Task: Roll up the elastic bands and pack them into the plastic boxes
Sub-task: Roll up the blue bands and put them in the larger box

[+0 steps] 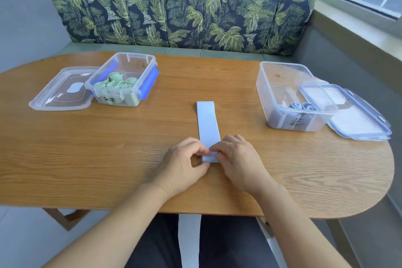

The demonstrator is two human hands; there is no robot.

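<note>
A pale blue elastic band lies flat on the wooden table, running away from me. Its near end is folded over into the start of a roll. My left hand and my right hand pinch that near end from either side. At the left, an open plastic box with blue clips holds several green rolled bands. On the right stands another open plastic box with a few blue rolled bands at the bottom.
A clear lid lies left of the green box. A second lid leans beside the right box near the table edge. Another pale band hangs over my lap below the table. A leaf-patterned sofa stands behind.
</note>
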